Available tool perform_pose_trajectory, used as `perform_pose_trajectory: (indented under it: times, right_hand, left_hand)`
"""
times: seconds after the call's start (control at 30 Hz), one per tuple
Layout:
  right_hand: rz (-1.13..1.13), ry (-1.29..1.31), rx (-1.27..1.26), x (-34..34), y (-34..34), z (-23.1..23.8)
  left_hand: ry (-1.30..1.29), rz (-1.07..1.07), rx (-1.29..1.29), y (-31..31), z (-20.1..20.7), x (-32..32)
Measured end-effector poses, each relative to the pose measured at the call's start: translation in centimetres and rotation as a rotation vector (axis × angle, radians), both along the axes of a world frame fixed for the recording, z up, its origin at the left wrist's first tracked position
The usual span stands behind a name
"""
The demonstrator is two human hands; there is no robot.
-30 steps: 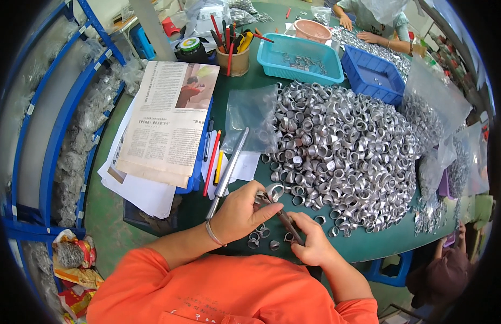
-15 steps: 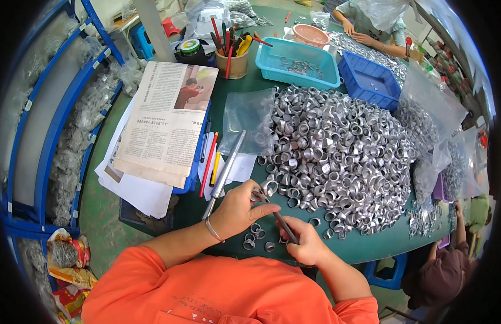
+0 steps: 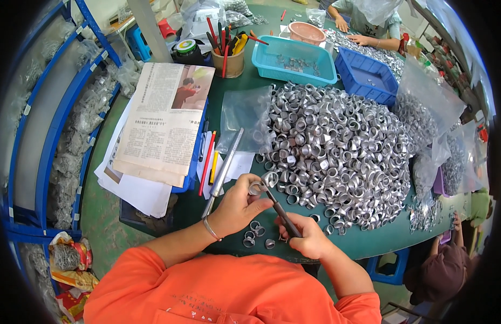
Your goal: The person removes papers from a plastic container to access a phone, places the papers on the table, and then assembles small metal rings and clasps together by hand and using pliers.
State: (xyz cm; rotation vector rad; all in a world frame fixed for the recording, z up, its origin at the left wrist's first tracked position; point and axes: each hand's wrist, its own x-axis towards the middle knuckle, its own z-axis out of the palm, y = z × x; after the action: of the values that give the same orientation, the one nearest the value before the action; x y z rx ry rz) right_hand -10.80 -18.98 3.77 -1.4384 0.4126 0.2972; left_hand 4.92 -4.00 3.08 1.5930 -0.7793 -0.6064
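Note:
My left hand (image 3: 238, 206) pinches a silver-coloured metal ring (image 3: 255, 188) between thumb and fingers, its round opening partly in sight. In my right hand (image 3: 311, 236) is a dark, slim rod-like hand tool (image 3: 283, 214), slanting up and left. Its narrow end reaches the ring's right side; whether they touch I cannot tell. Beyond my hands rises a large heap of similar rings (image 3: 336, 156). Several loose rings (image 3: 250, 234) lie on the table between my forearms. Left of the heap, a tapered metal rod (image 3: 227, 162) slants past my left wrist.
On the green table (image 3: 393, 241) stand a turquoise basket (image 3: 293, 75), a blue crate (image 3: 366, 86) and a tool cup (image 3: 234, 65). A newspaper (image 3: 153, 129) lies at left, near pens (image 3: 207, 163) and a clear bag (image 3: 242, 119). Another person's hands (image 3: 358, 40) rest among parts at the far side.
The ring in my left hand has turned, so its opening shows more. The tool and my right hand have shifted slightly up and to the right.

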Motion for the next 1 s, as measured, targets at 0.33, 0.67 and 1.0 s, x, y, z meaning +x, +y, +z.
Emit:
perform_pose_trajectory:
  times: [0.33,0.67,1.0]
  right_hand:
    - [0.002,-0.021,-0.022,-0.7,0.1,0.4]
    - [0.077,0.012,-0.080,-3.2,-1.0,-0.4]
    - [-0.050,-0.287,-1.365,-1.5,0.5,-0.3]
  left_hand:
    - [0.247,-0.127,0.043,0.9,0.9,0.2]
    - [0.803,-0.050,-0.199,1.6,0.0,2.3]
    - [0.916,-0.254,0.113,1.9,0.5,-0.2]
